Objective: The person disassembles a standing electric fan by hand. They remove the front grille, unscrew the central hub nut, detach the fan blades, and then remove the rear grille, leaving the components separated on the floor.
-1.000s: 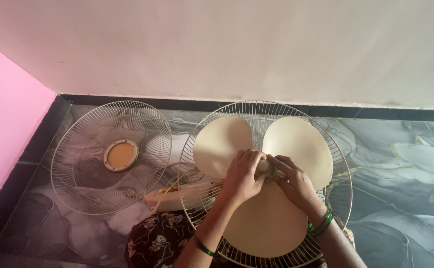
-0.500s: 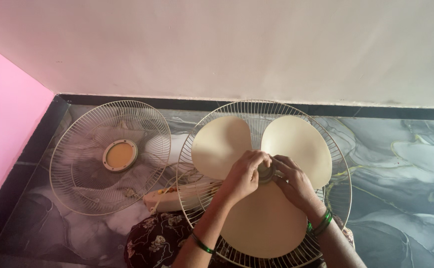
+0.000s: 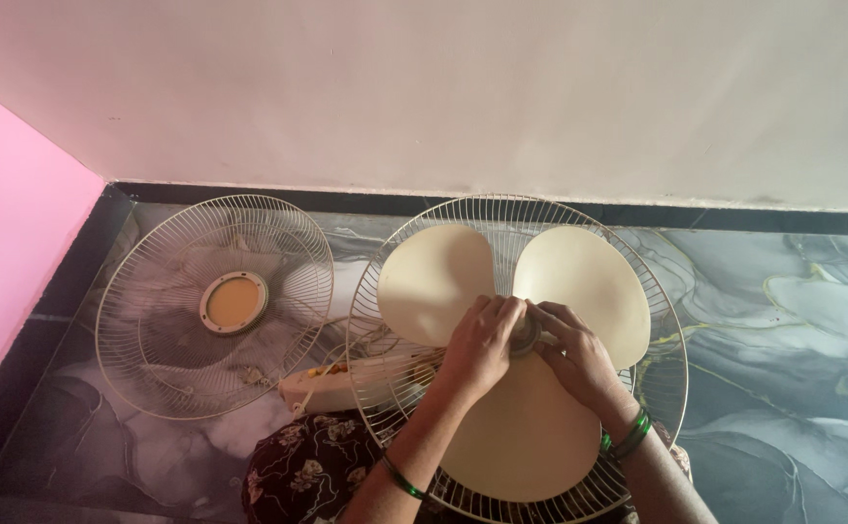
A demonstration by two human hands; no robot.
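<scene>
Both hands have closed back over the small grey hub cap (image 3: 524, 333) at frame centre: left hand (image 3: 479, 346) and right hand (image 3: 575, 357) pinch it above the cream three-bladed plastic fan blade (image 3: 526, 427), apparently mid-twist.

Marbled floor (image 3: 783, 330) bearing two fan guards (image 3: 215, 306)

Fan blades (image 3: 531, 408): cream plastic, smooth, matt with a faint sheen. Hub cap (image 3: 524, 335) at their centre: grey, dull, looks plastic; mostly covered by the hands.

Rear guard (image 3: 657, 320) around the blades: thin wire, pale coated metal, slightly dulled.

Loose front guard (image 3: 152, 291), left of the blades: same thin coated wire, with a round centre disc (image 3: 233, 302) of yellowish plastic in a pale ring.

Floor (image 3: 783, 320): grey marble-patterned tile, smooth and glossy.

Wall (image 3: 443, 87) behind the blades: painted, matt, lightly uneven.

Bangles (image 3: 628, 437) on the right wrist: green, shiny.

Garment (image 3: 298, 466) below the blades: dark floral printed cloth.
</scene>
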